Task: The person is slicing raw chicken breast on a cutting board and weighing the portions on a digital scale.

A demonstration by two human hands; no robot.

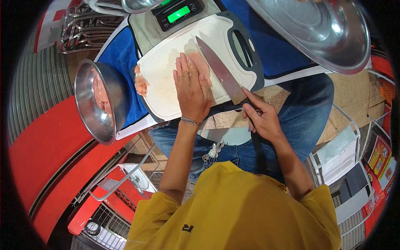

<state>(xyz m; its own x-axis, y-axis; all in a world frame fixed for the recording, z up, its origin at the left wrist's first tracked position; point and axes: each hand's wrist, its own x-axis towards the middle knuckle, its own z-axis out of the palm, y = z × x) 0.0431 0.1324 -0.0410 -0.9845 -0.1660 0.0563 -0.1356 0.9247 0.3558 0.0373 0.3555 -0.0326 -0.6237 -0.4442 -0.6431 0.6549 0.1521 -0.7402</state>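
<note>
My left hand (pixel 193 84) lies flat on a slab of raw, pale pink meat (pixel 199 62), likely chicken breast, pressing it to a white cutting board (pixel 162 73) with grey edges. Its fingers point away from me and cover the slab's left part. In my right hand (pixel 262 115) is the dark handle of a chef's knife (pixel 220 70). The blade slants over the board along the slab's right side, tip pointing away; whether it touches the meat I cannot tell. Small meat trimmings (pixel 141 85) sit at the board's left edge.
A steel bowl (pixel 120 90) holding raw meat strips (pixel 101 90) stands left of the board. Beyond the board is a digital scale (pixel 178 15) with a lit green display. A large steel basin (pixel 343 40) occupies the far right. Blue cloth (pixel 281 53) lies beneath the board.
</note>
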